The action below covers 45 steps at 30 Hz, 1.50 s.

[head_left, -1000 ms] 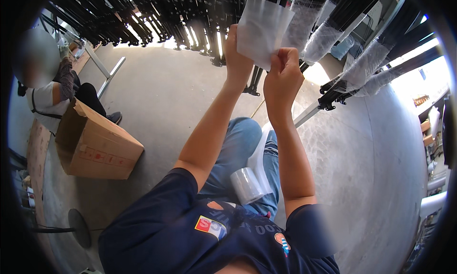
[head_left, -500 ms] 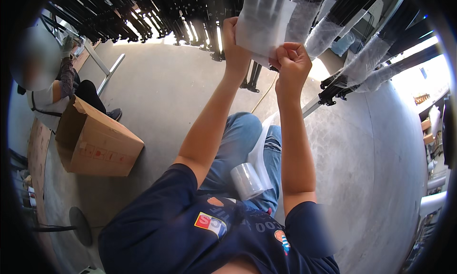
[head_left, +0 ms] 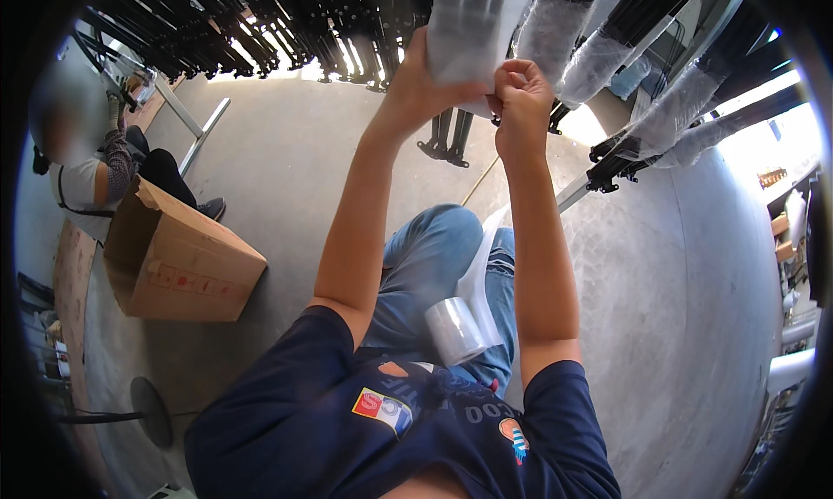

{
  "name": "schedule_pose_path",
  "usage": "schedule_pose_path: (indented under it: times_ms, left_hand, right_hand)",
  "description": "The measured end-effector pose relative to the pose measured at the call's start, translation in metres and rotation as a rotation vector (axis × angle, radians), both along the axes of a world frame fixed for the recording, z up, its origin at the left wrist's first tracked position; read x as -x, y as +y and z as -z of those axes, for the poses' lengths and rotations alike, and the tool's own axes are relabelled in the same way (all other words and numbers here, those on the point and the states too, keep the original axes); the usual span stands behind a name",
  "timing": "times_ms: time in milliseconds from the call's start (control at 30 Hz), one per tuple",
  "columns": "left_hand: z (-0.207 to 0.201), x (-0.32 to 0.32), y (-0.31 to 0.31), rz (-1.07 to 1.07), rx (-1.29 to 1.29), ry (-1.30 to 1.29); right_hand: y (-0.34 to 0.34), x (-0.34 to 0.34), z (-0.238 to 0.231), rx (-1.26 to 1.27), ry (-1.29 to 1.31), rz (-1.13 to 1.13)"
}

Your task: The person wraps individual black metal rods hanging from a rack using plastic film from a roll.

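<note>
A translucent white packing sheet [head_left: 473, 43] stands in front of black metal bars [head_left: 447, 134] at the top, their lower ends showing beneath it. My left hand [head_left: 421, 91] grips its left side and lower edge, the thumb stretched to the right and the other fingers hidden behind. At the lower right corner, my right hand [head_left: 523, 100] has its fingers curled in a pinch on the edge. On my lap lies a roll of clear film [head_left: 455, 330], beside a long white strip [head_left: 477, 282] draped over my thigh.
Many black metal parts [head_left: 286, 22] hang in a row at the upper left. Film-wrapped bars [head_left: 555, 30] hang to the right. An open cardboard box [head_left: 191, 265] stands at left, near a seated person [head_left: 95, 169]. A round dark base [head_left: 149, 412] sits lower left.
The left hand has slid down and left, its thumb now reaching under the sheet toward the right hand. My right hand has moved slightly up and left. More of the bars' lower ends shows.
</note>
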<state>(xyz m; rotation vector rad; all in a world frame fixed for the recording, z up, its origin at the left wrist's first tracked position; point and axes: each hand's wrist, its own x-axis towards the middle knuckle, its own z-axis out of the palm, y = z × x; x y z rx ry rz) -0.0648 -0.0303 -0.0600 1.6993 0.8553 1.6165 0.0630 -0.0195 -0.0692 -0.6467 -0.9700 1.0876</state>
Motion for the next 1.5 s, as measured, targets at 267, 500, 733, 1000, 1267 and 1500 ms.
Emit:
schedule_pose_path:
  times_ms: [267,500,733,1000,1267,1500]
  left_hand:
    - [-0.009,-0.004,0.005,-0.013,0.01,-0.018]
    - [-0.01,0.011,0.006,0.006,-0.006,0.021]
    - [-0.018,-0.013,-0.004,-0.287,-0.085,0.169]
    - [-0.011,-0.022,0.008,-0.448,-0.041,0.156]
    - [-0.01,0.004,0.007,0.103,-0.138,0.081]
    - [-0.021,0.021,0.042,0.468,0.036,-0.059]
  right_hand:
    - [0.008,-0.016,0.024,0.093,-0.24,0.227]
    - [-0.023,-0.004,0.003,0.006,0.08,-0.375]
    - [0.007,-0.011,0.021,0.0,-0.016,-0.272]
    - [-0.031,0.007,-0.022,-0.55,-0.605,0.703]
    - [-0.017,0.021,-0.029,-0.374,-0.396,0.409]
    - [-0.005,0.012,-0.038,-0.241,-0.169,0.049]
